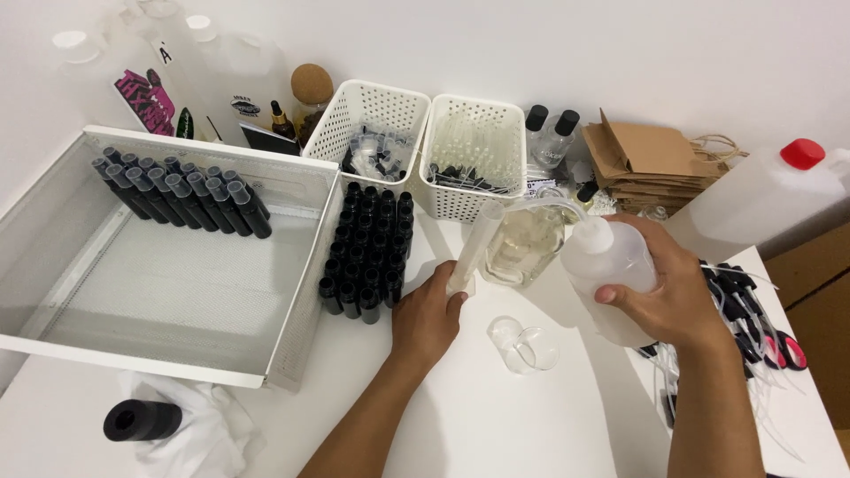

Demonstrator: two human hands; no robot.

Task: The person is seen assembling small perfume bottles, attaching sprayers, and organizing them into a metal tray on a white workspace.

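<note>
My left hand (pixel 427 316) grips the base of a tall clear measuring cylinder (pixel 475 249) standing tilted on the white table. My right hand (pixel 673 288) holds a translucent squeeze wash bottle (pixel 607 262); its bent tube spout (pixel 540 204) arches over to the cylinder's top. Behind the cylinder stands a clear glass flask (pixel 522 245) with pale liquid. A small empty glass beaker (pixel 524 344) lies on its side between my hands. A block of small black bottles (pixel 367 253) stands just left of my left hand.
A large white mesh tray (pixel 168 292) at left holds a row of black capped tubes (pixel 181 193). Two white perforated baskets (pixel 425 146) sit at the back. Brown paper bags (pixel 651 164), a big jug with red cap (pixel 766 190), black dropper caps (pixel 753 310) at right, a black roll (pixel 142 420) on cloth.
</note>
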